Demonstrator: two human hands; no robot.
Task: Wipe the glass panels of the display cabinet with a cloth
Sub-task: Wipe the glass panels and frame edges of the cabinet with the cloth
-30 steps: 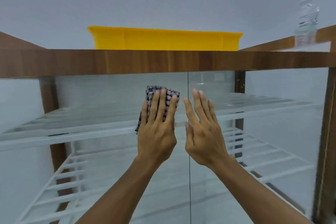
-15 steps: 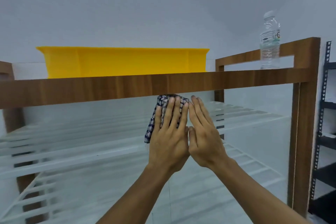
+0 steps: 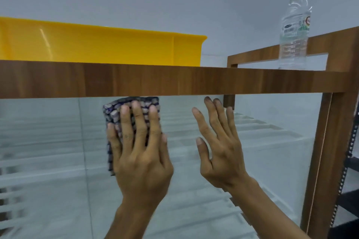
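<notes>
Left hand [image 3: 139, 153] presses cloth [image 3: 124, 110] flat-fingered against glass panel [image 3: 48, 141]; right hand [image 3: 219, 153] beside it, fingers straight.

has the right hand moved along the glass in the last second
Yes. The right hand has shifted rightward: it was just beside the vertical glass seam, and is now well to its right, fingertips close under the wooden top rail.

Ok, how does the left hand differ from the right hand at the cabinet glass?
The left hand presses a folded blue-and-white checked cloth flat on the clear glass panel; the right hand holds nothing. The left hand's fingers point straight up; the right hand's fingers lean leftward. Both are open, fingertips just under the brown wooden top rail.
</notes>
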